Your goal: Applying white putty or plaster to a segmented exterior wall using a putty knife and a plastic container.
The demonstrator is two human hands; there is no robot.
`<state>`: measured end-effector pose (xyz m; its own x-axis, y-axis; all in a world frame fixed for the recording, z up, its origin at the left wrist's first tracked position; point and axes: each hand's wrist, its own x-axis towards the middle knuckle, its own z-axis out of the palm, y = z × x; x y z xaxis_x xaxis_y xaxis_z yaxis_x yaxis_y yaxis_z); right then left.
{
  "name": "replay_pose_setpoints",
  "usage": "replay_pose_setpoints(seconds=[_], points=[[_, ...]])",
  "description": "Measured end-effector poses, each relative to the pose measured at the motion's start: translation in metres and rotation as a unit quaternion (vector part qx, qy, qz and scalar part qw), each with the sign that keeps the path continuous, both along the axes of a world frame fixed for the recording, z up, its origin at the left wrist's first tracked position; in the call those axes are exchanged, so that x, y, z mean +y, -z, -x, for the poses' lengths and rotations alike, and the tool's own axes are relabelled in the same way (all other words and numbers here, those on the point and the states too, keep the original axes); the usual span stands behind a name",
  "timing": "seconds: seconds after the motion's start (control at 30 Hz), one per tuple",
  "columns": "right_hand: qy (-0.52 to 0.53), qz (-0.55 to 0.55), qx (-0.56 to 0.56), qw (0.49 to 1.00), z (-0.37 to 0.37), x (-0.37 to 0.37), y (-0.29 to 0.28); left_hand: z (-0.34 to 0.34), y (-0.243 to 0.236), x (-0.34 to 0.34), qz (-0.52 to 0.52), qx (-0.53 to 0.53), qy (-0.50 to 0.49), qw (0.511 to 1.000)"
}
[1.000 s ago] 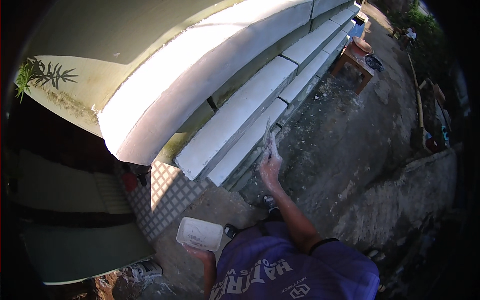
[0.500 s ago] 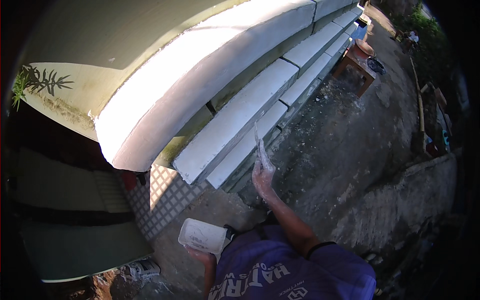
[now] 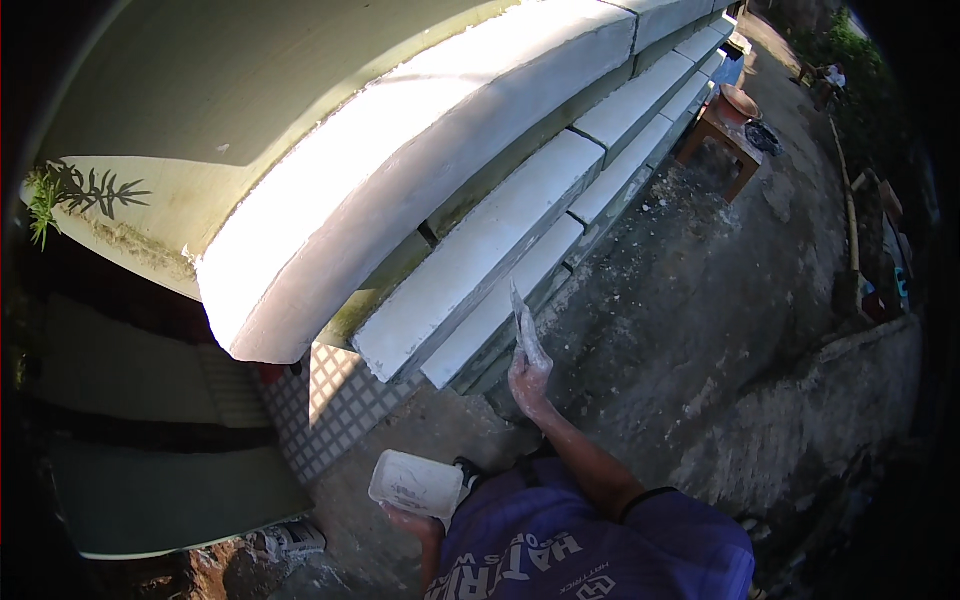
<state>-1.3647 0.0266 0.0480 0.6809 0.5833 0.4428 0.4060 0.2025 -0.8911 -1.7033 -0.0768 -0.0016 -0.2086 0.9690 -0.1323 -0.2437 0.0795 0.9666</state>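
My left hand (image 3: pixel 412 522) grips a white rectangular plastic tub (image 3: pixel 418 484) from below, close to my body; grey smears mark its inside. Out in front, my right hand (image 3: pixel 530 378) is closed around a thin, white-coated putty knife (image 3: pixel 517 302), seen nearly edge on, its tip pointing away from me. White paste covers those fingers and hides part of the grip. Beyond the tip lies the lower white ledge (image 3: pixel 500 312) of a stepped wall; whether the blade touches it I cannot tell. Above it run a second white ledge (image 3: pixel 480 250) and a broad rounded top band (image 3: pixel 400 170).
A wooden stool (image 3: pixel 722 140) carrying a clay-coloured pot (image 3: pixel 738 105) and a black bag (image 3: pixel 763 138) stands at the far right. Checkered tiles (image 3: pixel 345 400) lie left of the ledge ends. A bamboo pole (image 3: pixel 846 210) and a low concrete wall (image 3: pixel 800 410) border the right side.
The view has shifted slightly, so the scene sits lower and further right. My right hand has drawn back a little toward me with the putty knife. The tub stays in my left hand.
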Motion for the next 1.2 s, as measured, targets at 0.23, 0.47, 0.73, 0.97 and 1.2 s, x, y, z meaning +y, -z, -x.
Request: replay_pose_setpoints(seconds=[0.23,0.47,0.73,0.97,1.2], points=[[0.051,-0.033,0.041,0.997,-0.051,0.047,-0.005,-0.009,-0.003,-0.001,-0.041,0.07,0.011,0.997],[-0.048,-0.057,-0.006,0.997,-0.011,0.026,0.016,-0.018,-0.012,0.001,-0.054,0.13,-0.008,0.99],[0.081,-0.065,-0.036,0.994,-0.066,0.047,0.003,-0.005,0.004,0.0,0.013,-0.008,-0.071,0.997],[-0.05,-0.035,0.0,0.998,-0.034,0.045,0.02,-0.01,0.009,-0.001,-0.05,0.085,-0.025,0.995],[-0.097,-0.035,-0.018,0.994,0.021,-0.003,0.027,-0.006,0.013,0.004,-0.039,0.07,-0.049,0.996]])
